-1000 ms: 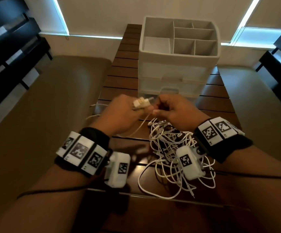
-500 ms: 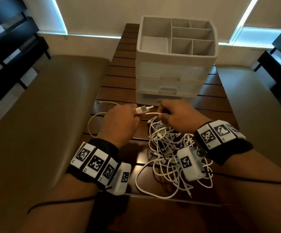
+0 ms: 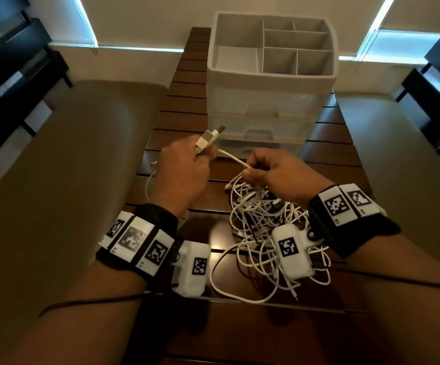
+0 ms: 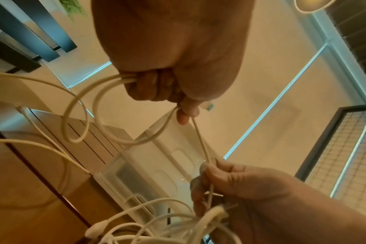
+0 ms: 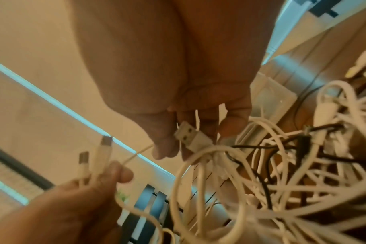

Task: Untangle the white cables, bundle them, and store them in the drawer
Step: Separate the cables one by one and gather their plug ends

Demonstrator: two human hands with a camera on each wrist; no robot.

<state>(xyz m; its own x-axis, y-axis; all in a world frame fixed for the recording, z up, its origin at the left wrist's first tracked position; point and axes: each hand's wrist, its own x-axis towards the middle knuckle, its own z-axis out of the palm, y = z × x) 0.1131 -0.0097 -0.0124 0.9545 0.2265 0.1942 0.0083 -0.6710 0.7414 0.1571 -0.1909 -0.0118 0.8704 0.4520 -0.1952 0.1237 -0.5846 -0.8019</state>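
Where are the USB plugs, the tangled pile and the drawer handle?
USB plugs [image 3: 209, 137], head view, white plug body.
tangled pile [image 3: 255, 222], head view, middle of the knot.
drawer handle [image 3: 259, 133], head view, handle's top edge.

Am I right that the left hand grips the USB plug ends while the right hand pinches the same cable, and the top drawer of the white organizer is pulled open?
Not quite. The left hand grips the USB plug ends and the right hand pinches that cable, but the head view shows every drawer of the white organizer closed.
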